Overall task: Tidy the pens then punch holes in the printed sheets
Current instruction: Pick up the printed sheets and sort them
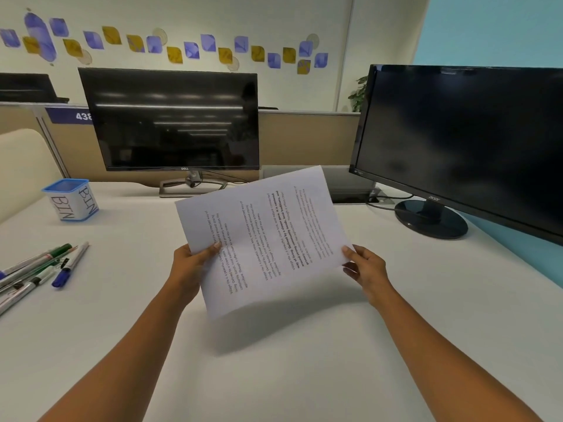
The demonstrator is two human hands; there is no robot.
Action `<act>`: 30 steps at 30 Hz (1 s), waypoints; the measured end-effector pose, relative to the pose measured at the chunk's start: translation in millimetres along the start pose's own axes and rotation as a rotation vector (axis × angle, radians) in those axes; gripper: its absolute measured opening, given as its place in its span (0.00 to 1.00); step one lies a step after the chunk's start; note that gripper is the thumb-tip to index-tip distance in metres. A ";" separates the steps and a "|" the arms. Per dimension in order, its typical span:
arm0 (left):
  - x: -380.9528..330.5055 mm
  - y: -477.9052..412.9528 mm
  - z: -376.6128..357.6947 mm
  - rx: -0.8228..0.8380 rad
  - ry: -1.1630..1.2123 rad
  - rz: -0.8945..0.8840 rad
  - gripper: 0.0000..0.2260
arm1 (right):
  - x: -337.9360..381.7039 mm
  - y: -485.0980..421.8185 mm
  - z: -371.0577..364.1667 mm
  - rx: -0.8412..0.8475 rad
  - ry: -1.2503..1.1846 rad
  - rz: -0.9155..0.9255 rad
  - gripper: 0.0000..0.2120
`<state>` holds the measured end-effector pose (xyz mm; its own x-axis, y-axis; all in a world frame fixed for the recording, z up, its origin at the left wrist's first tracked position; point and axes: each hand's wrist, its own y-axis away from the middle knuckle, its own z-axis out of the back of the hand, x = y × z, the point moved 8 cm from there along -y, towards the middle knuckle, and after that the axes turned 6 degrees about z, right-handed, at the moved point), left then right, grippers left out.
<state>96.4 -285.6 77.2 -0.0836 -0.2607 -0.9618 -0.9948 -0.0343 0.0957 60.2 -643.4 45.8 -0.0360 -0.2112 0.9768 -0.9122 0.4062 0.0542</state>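
The printed sheets (pixel 268 239) are held tilted above the middle of the surface (pixel 304 360) (their text runs sideways) and cast a shadow on it. The left grip (pixel 190 263) pinches their edge at 8 o'clock, and the right grip (pixel 365 269) pinches their corner at 4 o'clock. Loose pens (pixel 36 272) lie at 9 o'clock. A blue-rimmed pot (pixel 71 201) marked BIN stands at 10, a dark Dell monitor (pixel 170 120) at 11 and an Acer monitor (pixel 472 147) at 2.
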 end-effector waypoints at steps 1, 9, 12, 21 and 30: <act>0.5 0.2 -2.2 -0.006 0.014 0.004 0.05 | -1.6 1.4 -1.9 -0.004 -0.050 -0.025 0.03; 14.0 7.5 -24.5 -0.067 0.155 0.022 0.09 | -6.8 17.6 -44.7 -0.004 -0.378 -0.142 0.11; 17.6 11.3 -36.2 -0.064 0.204 0.035 0.11 | -6.8 26.9 -71.6 0.078 -0.293 -0.131 0.16; -0.2 -1.2 -10.7 -0.088 0.134 0.045 0.16 | 19.6 29.3 -90.0 0.188 0.009 0.022 0.20; -14.2 -8.3 -1.2 0.017 -0.189 0.080 0.12 | 60.2 12.6 -71.7 0.191 0.215 0.175 0.17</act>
<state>105.9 -282.8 90.3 -0.1699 -0.0758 -0.9825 -0.9853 -0.0042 0.1707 75.8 -587.2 120.1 -0.1304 0.0479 0.9903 -0.9605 0.2415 -0.1381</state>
